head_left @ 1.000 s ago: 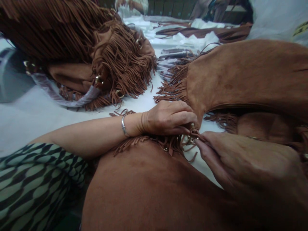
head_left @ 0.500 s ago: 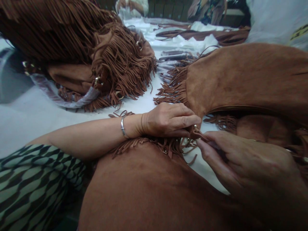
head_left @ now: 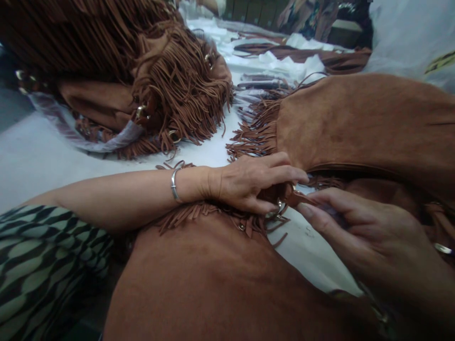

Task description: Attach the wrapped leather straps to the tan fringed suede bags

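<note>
A brown suede bag (head_left: 213,279) with fringe lies right in front of me. My left hand (head_left: 252,182) reaches over its fringed edge, fingers curled round a brown strap (head_left: 298,198) with gold metal hardware (head_left: 280,207). Between thumb and forefinger, my right hand (head_left: 366,232) pinches the strap's free end. The two hands are close together, with the strap short between them. My left fingers partly hide the hardware and the piece it joins. A small gold stud (head_left: 242,227) shows on the fringe below my left wrist.
Fringed bags (head_left: 170,80) are heaped at the left, one with a plastic-wrapped handle (head_left: 99,142). Another suede bag (head_left: 362,123) lies at the right on the white table (head_left: 202,157). Brown strips (head_left: 341,59) and a plastic bag (head_left: 405,38) are farther back; a person (head_left: 309,16) is beyond.
Both hands have shifted slightly right. The right hand has drawn back a little, and more of the strap end and gold hardware shows between the hands. The view has moved slightly.
</note>
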`<state>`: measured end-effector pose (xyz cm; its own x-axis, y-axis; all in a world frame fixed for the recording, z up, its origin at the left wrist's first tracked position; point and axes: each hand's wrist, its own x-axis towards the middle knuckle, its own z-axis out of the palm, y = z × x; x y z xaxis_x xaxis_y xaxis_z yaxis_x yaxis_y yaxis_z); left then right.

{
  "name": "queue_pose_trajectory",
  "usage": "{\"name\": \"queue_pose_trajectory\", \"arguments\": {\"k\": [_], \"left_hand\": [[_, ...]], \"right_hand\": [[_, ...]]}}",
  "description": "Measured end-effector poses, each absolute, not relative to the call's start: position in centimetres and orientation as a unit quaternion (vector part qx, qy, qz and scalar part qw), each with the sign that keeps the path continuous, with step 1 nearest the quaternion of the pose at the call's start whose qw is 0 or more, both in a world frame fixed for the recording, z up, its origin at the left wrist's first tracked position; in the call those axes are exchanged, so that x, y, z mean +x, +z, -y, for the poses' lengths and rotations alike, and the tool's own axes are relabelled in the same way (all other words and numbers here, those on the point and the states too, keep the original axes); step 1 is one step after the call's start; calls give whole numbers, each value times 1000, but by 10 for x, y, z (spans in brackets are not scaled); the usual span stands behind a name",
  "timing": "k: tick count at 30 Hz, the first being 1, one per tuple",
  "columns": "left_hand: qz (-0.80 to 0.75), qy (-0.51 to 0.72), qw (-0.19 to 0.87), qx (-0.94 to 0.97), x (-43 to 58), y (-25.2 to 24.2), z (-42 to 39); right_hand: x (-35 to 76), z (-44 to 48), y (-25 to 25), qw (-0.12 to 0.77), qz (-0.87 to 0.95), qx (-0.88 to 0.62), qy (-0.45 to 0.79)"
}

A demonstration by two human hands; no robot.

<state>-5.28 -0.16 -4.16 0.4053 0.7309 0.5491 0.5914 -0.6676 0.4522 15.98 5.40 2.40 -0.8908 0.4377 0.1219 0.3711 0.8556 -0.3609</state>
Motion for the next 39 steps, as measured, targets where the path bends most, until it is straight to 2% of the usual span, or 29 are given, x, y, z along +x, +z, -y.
{"name": "queue_pose_trajectory", "arguments": {"k": [4, 7, 13, 17, 20, 24, 32, 35, 39], "left_hand": [[-373, 445, 88, 809, -50, -42, 2], [-365, 471, 141, 790, -51, -40, 0], [-426, 445, 356, 702, -52, -24, -6], [-411, 425, 569, 572, -53, -14, -13], [-372, 346, 658, 555, -55, -6, -29], [-349, 219, 707, 575, -54, 8, -50], [-405, 113, 763, 491, -38, 45, -54], [-437, 125, 744, 490, -31, 46, -50], [-499, 246, 671, 490, -26, 30, -32]], "right_hand": [[160, -55, 26, 108, 929, -249, 252], [160, -59, 24, 123, 922, -242, 275], [161, -72, 14, 151, 943, -187, 231], [163, -72, 11, 200, 967, -106, 119], [167, -70, 13, 227, 972, -61, 21], [174, -69, 21, 253, 966, -38, -31], [188, -73, 40, 284, 952, -15, -114], [187, -75, 43, 293, 943, -9, -155], [181, -79, 35, 278, 946, -7, -165]]}}
